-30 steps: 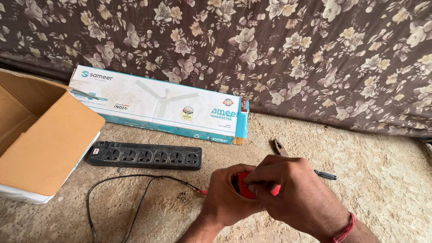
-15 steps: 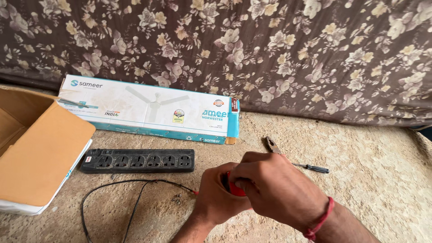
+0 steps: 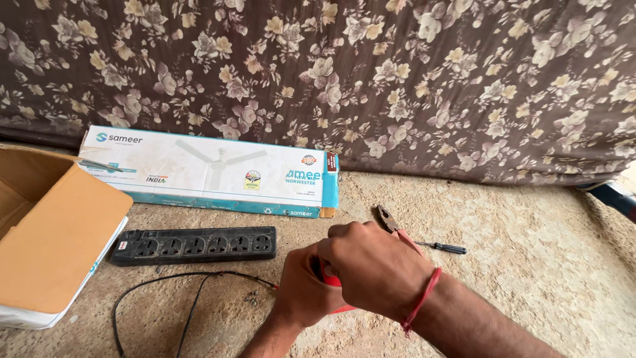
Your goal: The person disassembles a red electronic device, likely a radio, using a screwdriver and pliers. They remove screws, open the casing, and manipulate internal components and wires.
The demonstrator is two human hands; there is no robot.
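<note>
Head view, items from largest to smallest. A floral brown cloth (image 3: 397,79) hangs along the back, above a bare concrete floor (image 3: 530,265). At left, an open cardboard box (image 3: 53,245) rests on the floor. Against the cloth lies a long white-and-teal ceiling-fan carton (image 3: 205,171), closed. In front of it sits a black power strip (image 3: 193,244) with a row of sockets; its thin black cord (image 3: 165,292) loops loosely across the floor and runs toward the hands. The right hand (image 3: 377,272), with a red thread at the wrist, is closed over a red roll, probably insulating tape (image 3: 334,292); the left hand (image 3: 301,292) is cupped against the roll from below, both pressed together around it. Whether the cord end lies inside the grip cannot be told. Pliers (image 3: 392,222) and a small screwdriver (image 3: 444,248) lie just behind the hands, untouched. The cord looks unplugged and unfinished; the work appears to be midway.
</note>
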